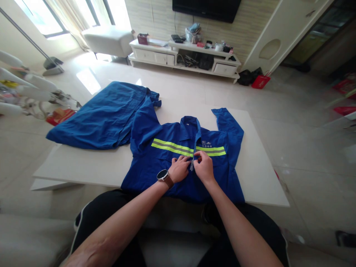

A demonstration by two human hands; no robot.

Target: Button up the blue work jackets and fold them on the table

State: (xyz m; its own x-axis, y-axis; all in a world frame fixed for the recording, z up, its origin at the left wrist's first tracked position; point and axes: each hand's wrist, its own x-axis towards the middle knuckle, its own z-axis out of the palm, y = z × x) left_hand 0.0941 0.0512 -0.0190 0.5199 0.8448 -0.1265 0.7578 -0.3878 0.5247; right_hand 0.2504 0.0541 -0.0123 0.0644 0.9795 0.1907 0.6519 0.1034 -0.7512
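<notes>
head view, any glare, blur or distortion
Head view: windows washed out, glare on the floor; head view: blur toward the sides, smearing red things at right; head view: wide-angle stretch at the edges; head view: jacket, left hand and right hand fairly clear.

Matt cloth jacket [147, 167], smooth table [89, 167], glossy floor tiles [183, 87], metal-cased watch [162, 175], leather-look strap [168, 182]

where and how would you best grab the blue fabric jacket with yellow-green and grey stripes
Probably by the back of the blue cloth collar, pinched from the far side. It lies at the far end of the jacket, away from the left hand and right hand, with white tabletop showing beyond.
</notes>
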